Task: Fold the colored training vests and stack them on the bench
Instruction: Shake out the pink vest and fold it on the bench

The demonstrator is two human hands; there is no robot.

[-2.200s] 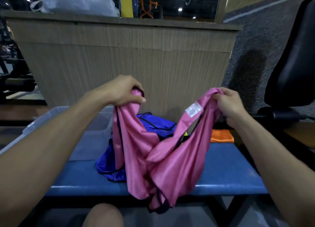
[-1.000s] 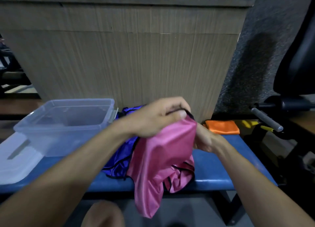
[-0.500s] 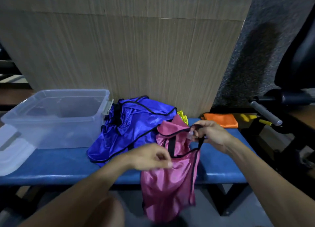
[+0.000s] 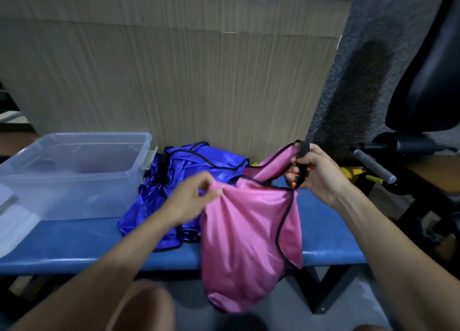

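Note:
A pink vest [image 4: 244, 236] with black trim hangs over the front edge of the blue bench [image 4: 74, 246]. My left hand [image 4: 189, 199] pinches its upper left edge. My right hand [image 4: 316, 174] grips its black-trimmed shoulder strap, raised above the bench. A crumpled blue vest [image 4: 179, 181] lies on the bench behind my left hand. A bit of yellow fabric [image 4: 254, 164] peeks out behind it. An orange vest [image 4: 290, 176] lies mostly hidden behind my right hand.
A clear plastic tub [image 4: 74, 174] stands on the bench's left end, its lid [image 4: 12, 221] lying beside it. A wooden counter wall [image 4: 174, 82] rises right behind the bench. Black gym equipment with a grey handle [image 4: 373, 167] stands at the right. My knee [image 4: 142, 308] is below.
My right hand lifted the pink vest's strap higher and to the right. My left hand shifted up to pinch the left edge, spreading the vest wider.

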